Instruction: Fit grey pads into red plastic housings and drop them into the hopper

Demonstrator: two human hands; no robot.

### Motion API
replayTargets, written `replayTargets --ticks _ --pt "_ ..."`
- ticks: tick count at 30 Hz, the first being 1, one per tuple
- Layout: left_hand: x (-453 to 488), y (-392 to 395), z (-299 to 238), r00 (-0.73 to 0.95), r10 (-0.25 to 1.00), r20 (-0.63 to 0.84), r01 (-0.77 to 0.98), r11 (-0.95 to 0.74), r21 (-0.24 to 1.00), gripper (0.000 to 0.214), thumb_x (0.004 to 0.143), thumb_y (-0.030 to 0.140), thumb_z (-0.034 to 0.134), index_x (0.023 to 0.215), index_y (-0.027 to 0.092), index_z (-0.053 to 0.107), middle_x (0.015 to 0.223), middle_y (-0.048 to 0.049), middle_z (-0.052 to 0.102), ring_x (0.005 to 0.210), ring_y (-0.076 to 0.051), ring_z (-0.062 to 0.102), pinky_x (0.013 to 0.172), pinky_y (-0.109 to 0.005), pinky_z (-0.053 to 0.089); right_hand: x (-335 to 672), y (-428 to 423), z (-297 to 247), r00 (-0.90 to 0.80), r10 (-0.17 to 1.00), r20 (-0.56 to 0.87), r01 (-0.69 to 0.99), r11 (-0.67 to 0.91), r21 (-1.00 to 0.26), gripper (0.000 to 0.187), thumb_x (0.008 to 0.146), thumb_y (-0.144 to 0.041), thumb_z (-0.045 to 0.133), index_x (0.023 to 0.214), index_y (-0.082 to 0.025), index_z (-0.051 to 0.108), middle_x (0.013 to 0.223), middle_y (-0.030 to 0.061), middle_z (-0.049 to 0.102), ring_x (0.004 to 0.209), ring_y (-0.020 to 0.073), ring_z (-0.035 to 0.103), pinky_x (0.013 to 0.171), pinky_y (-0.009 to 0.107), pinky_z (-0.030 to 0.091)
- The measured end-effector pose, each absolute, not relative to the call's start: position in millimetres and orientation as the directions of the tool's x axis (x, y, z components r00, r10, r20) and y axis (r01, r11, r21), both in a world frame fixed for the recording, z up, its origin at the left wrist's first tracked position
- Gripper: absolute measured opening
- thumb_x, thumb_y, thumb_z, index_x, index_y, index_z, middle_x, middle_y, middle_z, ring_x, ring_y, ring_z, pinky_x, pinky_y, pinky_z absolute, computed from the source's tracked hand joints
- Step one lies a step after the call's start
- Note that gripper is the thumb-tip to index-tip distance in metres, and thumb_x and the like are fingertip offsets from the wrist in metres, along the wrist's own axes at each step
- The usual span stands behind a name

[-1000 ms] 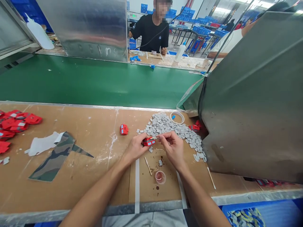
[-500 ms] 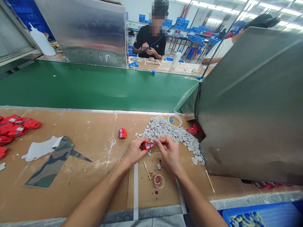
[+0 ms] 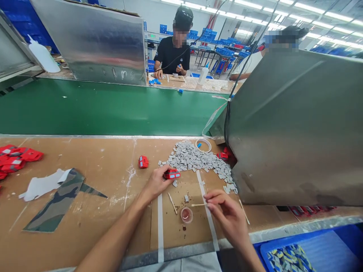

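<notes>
My left hand point(image 3: 157, 182) grips a small red plastic part point(image 3: 171, 174) just above the brown worktable point(image 3: 113, 196). My right hand point(image 3: 228, 216) is nearer to me and pinches a thin wooden stick point(image 3: 198, 204), whose tip points left toward a small pink cup point(image 3: 186, 215). Behind the red part lies a heap of several small grey tiles point(image 3: 195, 158). A second red part point(image 3: 143, 162) sits alone on the table to the left. Another wooden stick point(image 3: 172, 203) lies beside the cup.
A green conveyor belt point(image 3: 113, 107) runs behind the table. A large grey metal hood point(image 3: 295, 128) stands at the right. Red parts point(image 3: 17, 156) pile at the far left, near camouflage and white scraps point(image 3: 56, 196). A tape ring point(image 3: 203, 145) lies behind the tiles. Two people work across the belt.
My right hand has pulled away from the red part, toward me and to the right, carrying the stick to the pink cup. My left hand still holds the red part.
</notes>
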State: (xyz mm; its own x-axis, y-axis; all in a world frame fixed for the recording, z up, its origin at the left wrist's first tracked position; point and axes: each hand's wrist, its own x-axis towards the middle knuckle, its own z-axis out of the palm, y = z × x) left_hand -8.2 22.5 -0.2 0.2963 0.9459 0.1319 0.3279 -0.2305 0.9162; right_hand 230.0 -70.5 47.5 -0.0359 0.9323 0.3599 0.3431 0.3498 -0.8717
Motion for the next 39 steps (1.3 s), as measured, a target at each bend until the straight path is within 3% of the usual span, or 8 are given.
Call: replayTargets --ticks 5,10,16,20,28,33,36,39 --pt "-9 22 4 0.291 0.952 0.097 0.256 -0.175 0.951 0.019 0.081 0.025 0.066 0.097 0.017 0.062 0.088 -0.0032 0.071 0.08 -0.017 0.065 0.072 -0.026 0.047 217 -100 18 -0.203 0.927 0.314 0.428 0.372 -0.824 0.011 0.093 -0.027 0.064 0.085 -0.022 0.068 0.094 0.0067 0.069 0.085 0.0183 0.068 0.075 0.027 0.054" --pt "-9 23 4 0.29 0.953 0.093 0.216 -0.16 0.963 0.018 0.081 0.025 0.064 0.096 0.017 0.06 0.088 -0.0037 0.07 0.082 -0.018 0.066 0.07 -0.025 0.047 228 -75 31 -0.32 0.926 0.2 0.485 0.341 -0.805 0.027 0.094 -0.033 0.061 0.119 -0.022 0.062 0.117 0.011 0.066 0.106 0.0226 0.064 0.086 0.032 0.052" --pt "-9 24 4 0.28 0.954 0.105 0.236 -0.174 0.956 0.021 0.08 0.029 0.066 0.095 0.016 0.061 0.087 -0.0031 0.069 0.08 -0.017 0.064 0.07 -0.025 0.047 235 30 47 -0.159 0.987 -0.015 0.854 0.13 -0.504 0.003 0.09 -0.019 0.063 0.089 -0.017 0.064 0.087 0.0049 0.07 0.081 0.0185 0.064 0.073 0.028 0.046" --pt "-10 25 5 0.288 0.953 0.09 0.236 -0.161 0.958 0.02 0.081 0.03 0.067 0.095 0.016 0.062 0.085 -0.0022 0.068 0.077 -0.016 0.063 0.07 -0.025 0.046 219 53 30 -0.14 0.989 -0.045 0.916 0.112 -0.386 0.005 0.085 -0.015 0.069 0.088 -0.016 0.066 0.092 0.0065 0.07 0.087 0.0203 0.064 0.076 0.028 0.044" --pt "-10 23 10 0.269 0.963 0.012 0.088 -0.037 0.995 0.033 0.077 0.032 0.074 0.104 0.015 0.068 0.093 -0.0058 0.072 0.082 -0.018 0.063 0.075 -0.027 0.048 215 34 12 -0.131 0.989 -0.067 0.955 0.107 -0.278 0.022 0.091 -0.004 0.05 0.096 -0.014 0.069 0.1 0.0155 0.067 0.089 0.0243 0.063 0.079 0.032 0.043" --pt "-10 22 8 0.322 0.945 -0.057 -0.1 0.094 0.991 0.048 0.076 0.041 0.079 0.115 0.016 0.066 0.101 -0.0083 0.072 0.09 -0.02 0.065 0.082 -0.028 0.05 223 36 19 -0.193 0.979 0.07 0.865 0.203 -0.458 0.021 0.094 -0.011 0.049 0.098 -0.018 0.069 0.098 0.0101 0.067 0.09 0.0223 0.064 0.08 0.031 0.047" --pt "-11 25 6 0.33 0.942 -0.062 -0.158 0.12 0.98 0.049 0.075 0.043 0.08 0.114 0.017 0.065 0.101 -0.0083 0.073 0.089 -0.02 0.067 0.081 -0.028 0.051 224 34 25 -0.197 0.953 0.23 0.664 0.302 -0.684 0.022 0.097 -0.019 0.046 0.097 -0.02 0.068 0.092 0.0068 0.065 0.082 0.019 0.064 0.074 0.029 0.049" --pt "-12 28 4 0.333 0.942 -0.041 -0.18 0.107 0.978 0.047 0.074 0.045 0.081 0.109 0.016 0.067 0.098 -0.0081 0.073 0.088 -0.02 0.067 0.08 -0.029 0.051 218 31 28 -0.173 0.964 0.203 0.466 0.262 -0.845 0.022 0.098 -0.026 0.047 0.097 -0.02 0.068 0.081 0.0036 0.064 0.066 0.0154 0.063 0.064 0.027 0.05"
